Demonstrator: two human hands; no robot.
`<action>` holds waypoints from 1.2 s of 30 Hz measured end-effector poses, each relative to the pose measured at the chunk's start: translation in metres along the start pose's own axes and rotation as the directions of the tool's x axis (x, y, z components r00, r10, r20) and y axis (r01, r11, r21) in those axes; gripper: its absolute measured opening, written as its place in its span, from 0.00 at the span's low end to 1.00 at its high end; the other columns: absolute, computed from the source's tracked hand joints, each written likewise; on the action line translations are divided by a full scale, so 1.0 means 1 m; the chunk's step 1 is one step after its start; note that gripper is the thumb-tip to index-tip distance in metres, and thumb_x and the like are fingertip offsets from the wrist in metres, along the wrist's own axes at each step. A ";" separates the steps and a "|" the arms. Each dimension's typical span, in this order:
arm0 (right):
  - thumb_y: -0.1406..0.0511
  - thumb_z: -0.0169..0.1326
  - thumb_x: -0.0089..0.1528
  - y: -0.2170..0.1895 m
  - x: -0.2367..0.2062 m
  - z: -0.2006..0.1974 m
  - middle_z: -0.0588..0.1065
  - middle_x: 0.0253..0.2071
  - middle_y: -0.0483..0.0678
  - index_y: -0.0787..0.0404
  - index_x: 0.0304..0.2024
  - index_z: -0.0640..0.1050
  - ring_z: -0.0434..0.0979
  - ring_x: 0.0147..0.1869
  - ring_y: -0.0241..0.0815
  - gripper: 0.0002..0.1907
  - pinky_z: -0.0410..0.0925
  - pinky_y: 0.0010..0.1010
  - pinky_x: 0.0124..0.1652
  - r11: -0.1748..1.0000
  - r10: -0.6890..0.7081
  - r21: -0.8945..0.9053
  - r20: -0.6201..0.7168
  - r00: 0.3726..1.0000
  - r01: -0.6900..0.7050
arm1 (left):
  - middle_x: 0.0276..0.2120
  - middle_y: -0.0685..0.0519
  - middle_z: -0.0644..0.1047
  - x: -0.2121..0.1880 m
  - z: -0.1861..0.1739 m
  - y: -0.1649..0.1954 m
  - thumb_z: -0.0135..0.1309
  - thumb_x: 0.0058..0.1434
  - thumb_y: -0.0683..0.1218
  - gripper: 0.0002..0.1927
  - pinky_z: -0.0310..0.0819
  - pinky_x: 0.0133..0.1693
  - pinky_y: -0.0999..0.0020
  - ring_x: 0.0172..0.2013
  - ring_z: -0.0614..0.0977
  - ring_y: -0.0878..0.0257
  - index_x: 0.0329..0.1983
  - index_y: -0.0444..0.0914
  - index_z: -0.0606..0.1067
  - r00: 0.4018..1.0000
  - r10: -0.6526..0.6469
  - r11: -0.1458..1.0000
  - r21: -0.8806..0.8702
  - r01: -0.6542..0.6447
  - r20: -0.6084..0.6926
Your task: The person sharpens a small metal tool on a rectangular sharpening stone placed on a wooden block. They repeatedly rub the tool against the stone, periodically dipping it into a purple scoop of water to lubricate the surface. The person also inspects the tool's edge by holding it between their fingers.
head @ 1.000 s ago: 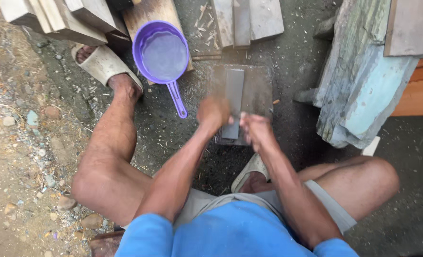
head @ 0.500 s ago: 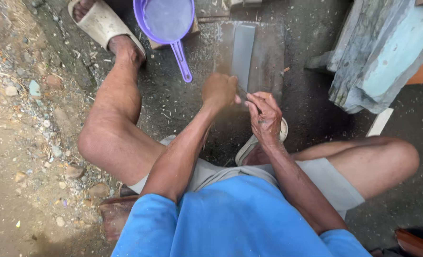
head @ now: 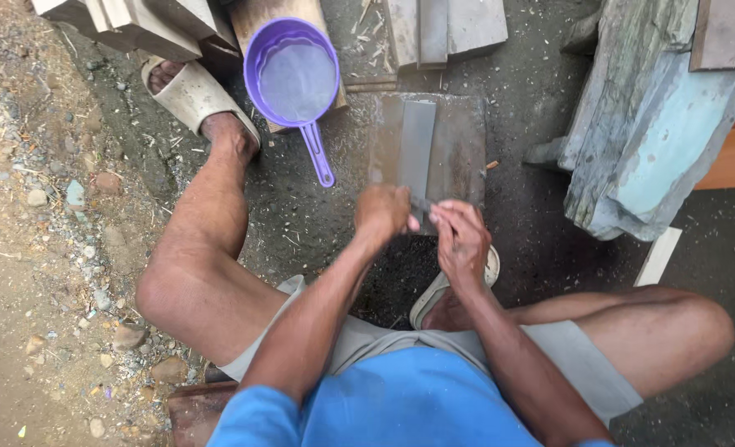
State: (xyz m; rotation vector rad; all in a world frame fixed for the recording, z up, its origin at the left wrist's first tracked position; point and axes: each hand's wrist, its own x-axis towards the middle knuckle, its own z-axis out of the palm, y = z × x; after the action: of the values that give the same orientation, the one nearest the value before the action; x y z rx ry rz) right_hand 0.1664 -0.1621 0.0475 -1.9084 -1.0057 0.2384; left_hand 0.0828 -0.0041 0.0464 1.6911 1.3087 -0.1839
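Note:
I sit low over dark ground with my legs spread. My left hand (head: 381, 213) is closed around one end of a small grey metal blade (head: 422, 204). My right hand (head: 458, 236) pinches the blade's other end with its fingertips. Both hands hover at the near edge of a flat grey sharpening stone (head: 418, 147), which lies on a wet dark slab (head: 463, 141). Most of the blade is hidden by my fingers. A purple plastic dipper (head: 292, 79) holding water stands to the left of the stone, its handle pointing toward me.
Grey wooden planks (head: 446, 29) lie beyond the stone and more are stacked at the top left (head: 127, 21). Weathered boards with blue paint (head: 657, 141) lean at the right. My sandalled left foot (head: 193, 95) rests near the dipper. Pebbly dirt (head: 36, 248) lies to the left.
My hands have come back off the stone toward me, and the right hand now pinches the blade tip. The view has swung up and down between frames.

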 end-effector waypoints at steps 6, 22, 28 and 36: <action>0.66 0.56 0.67 0.009 0.076 0.028 0.82 0.42 0.49 0.62 0.38 0.83 0.83 0.49 0.45 0.07 0.74 0.35 0.52 0.996 -0.022 0.079 -0.072 0.997 0.028 | 0.39 0.44 0.83 0.032 -0.034 0.038 0.62 0.57 0.55 0.15 0.79 0.43 0.56 0.40 0.85 0.51 0.40 0.41 0.83 0.950 0.306 0.727 0.627 -0.279 0.068; 0.68 0.57 0.66 0.002 0.038 0.020 0.82 0.45 0.48 0.58 0.41 0.85 0.80 0.50 0.44 0.06 0.69 0.39 0.53 0.998 -0.017 -0.057 -0.045 0.999 0.014 | 0.34 0.46 0.84 0.042 -0.019 0.026 0.59 0.55 0.57 0.15 0.81 0.38 0.59 0.35 0.87 0.53 0.37 0.43 0.83 0.965 0.187 0.736 0.624 -0.261 0.184; 0.66 0.57 0.65 -0.017 0.021 0.010 0.81 0.44 0.47 0.57 0.36 0.85 0.79 0.51 0.46 0.06 0.67 0.37 0.53 0.999 0.049 -0.023 0.032 0.998 -0.049 | 0.33 0.45 0.84 0.021 0.002 -0.022 0.54 0.57 0.58 0.18 0.79 0.42 0.59 0.34 0.86 0.55 0.33 0.41 0.85 0.981 0.193 0.935 0.308 -0.174 -0.029; 0.63 0.54 0.69 -0.018 0.052 0.025 0.80 0.51 0.45 0.53 0.39 0.83 0.78 0.56 0.43 0.08 0.67 0.39 0.60 0.994 0.052 0.085 0.139 0.989 -0.064 | 0.24 0.56 0.83 0.023 -0.025 -0.008 0.58 0.55 0.55 0.12 0.78 0.31 0.60 0.22 0.83 0.61 0.40 0.53 0.83 0.979 0.198 0.887 0.416 -0.201 0.053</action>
State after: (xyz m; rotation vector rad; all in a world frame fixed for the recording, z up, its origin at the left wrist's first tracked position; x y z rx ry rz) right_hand 0.1773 -0.1039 0.0601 -1.8609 -1.0129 0.4457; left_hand 0.0761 0.0293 0.0410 2.1749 1.1300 -0.3728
